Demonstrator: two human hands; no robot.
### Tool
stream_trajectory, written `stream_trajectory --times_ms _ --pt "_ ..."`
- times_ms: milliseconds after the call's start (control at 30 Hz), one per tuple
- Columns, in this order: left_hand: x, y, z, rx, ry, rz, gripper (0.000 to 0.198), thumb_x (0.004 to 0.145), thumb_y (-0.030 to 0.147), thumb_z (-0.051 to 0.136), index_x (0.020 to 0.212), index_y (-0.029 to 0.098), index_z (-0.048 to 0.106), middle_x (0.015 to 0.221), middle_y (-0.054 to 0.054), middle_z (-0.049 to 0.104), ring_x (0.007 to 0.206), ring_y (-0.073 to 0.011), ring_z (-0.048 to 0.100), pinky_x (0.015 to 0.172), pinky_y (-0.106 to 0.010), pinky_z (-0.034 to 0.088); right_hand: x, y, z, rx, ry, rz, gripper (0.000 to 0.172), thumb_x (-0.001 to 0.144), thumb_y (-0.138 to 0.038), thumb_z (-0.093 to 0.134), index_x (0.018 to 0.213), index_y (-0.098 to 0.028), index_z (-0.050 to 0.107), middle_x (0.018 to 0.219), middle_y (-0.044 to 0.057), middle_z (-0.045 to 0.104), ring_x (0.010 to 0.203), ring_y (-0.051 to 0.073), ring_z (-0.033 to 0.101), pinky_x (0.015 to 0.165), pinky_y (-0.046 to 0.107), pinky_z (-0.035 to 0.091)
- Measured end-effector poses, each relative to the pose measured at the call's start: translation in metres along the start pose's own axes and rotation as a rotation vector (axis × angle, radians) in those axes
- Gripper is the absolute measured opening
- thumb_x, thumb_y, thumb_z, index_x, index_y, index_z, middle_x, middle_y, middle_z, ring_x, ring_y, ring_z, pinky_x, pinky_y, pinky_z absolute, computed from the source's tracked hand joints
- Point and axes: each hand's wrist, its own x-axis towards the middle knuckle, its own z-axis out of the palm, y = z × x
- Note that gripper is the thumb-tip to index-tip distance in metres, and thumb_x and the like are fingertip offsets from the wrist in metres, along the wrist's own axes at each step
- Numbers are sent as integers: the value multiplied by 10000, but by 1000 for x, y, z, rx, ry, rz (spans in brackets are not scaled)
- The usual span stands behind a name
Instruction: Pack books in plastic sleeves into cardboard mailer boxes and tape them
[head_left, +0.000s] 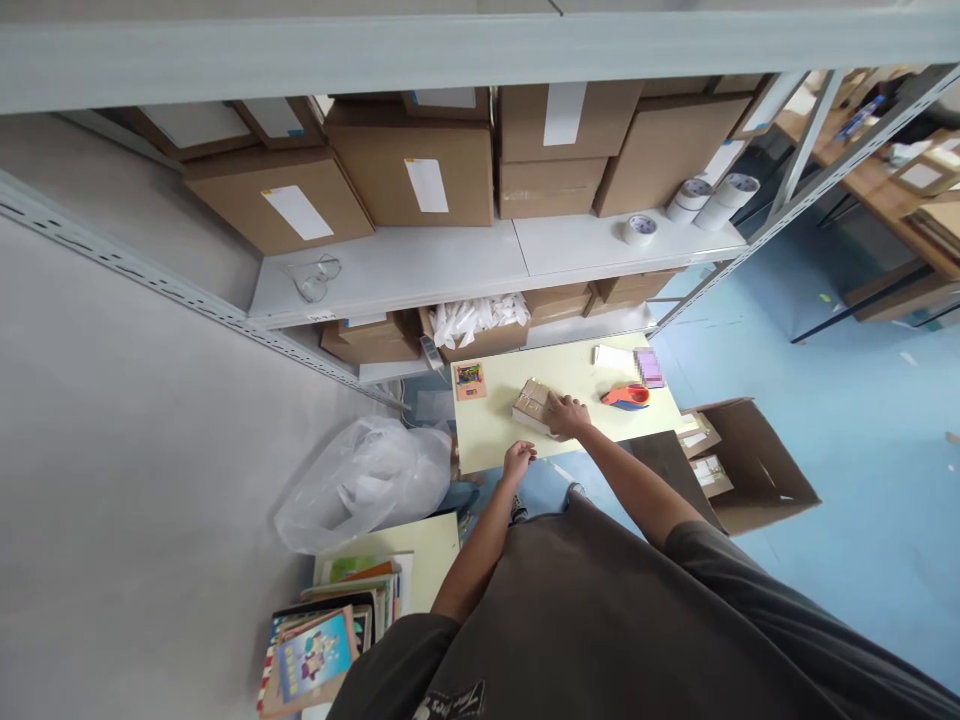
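Note:
A small brown cardboard parcel (pixel 533 398) with a pale side lies on the light yellow table (pixel 491 440). My right hand (pixel 568 415) is on the parcel's right end, its fingers pressed over the top and edge. Nearer to me, my left hand (pixel 519 461) hovers at the table's front edge, apart from the parcel. Its fingers are loosely curled and nothing shows in them. To the right of my right hand lies an orange and blue tape dispenser (pixel 626 397). An orange picture card (pixel 470 381) rests at the table's left end.
Shelving (pixel 390 270) behind the table carries cartons, tape rolls (pixel 640 231) and glasses (pixel 313 278). An open carton (pixel 772 465) with parcels stands right. A plastic bag (pixel 367 480) and a book stack (pixel 319 655) are left. A purple, blurred item (pixel 649 367) lies beyond the dispenser.

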Motion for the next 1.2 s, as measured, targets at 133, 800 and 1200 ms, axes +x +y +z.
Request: stream_trajectory --times_ms 133,800,1200 --pt "8 23 3 292 -9 135 240 958 242 590 1125 206 757 1103 -95 786 1009 -213 748 974 -376 590 15 18 -12 -36 8 -80 1202 731 -461 876 1724 -334 211 1564 233 460 1382 454 477 1122 547 362" --pt "54 93 76 961 228 340 598 1005 325 540 1599 252 540 1756 -85 347 1663 -361 152 1332 -598 178 7 238 -43 237 221 -242 675 971 -308 633 1620 -222 469 1666 165 454 1547 354 355 1237 513 332" --pt "70 91 79 981 279 256 553 1017 391 542 1544 233 595 1733 -95 390 1651 -358 210 1338 -593 157 33 307 15 321 -45 -202 573 923 -191 656 1491 -149 585 1510 187 618 1367 347 586 1152 420 443"
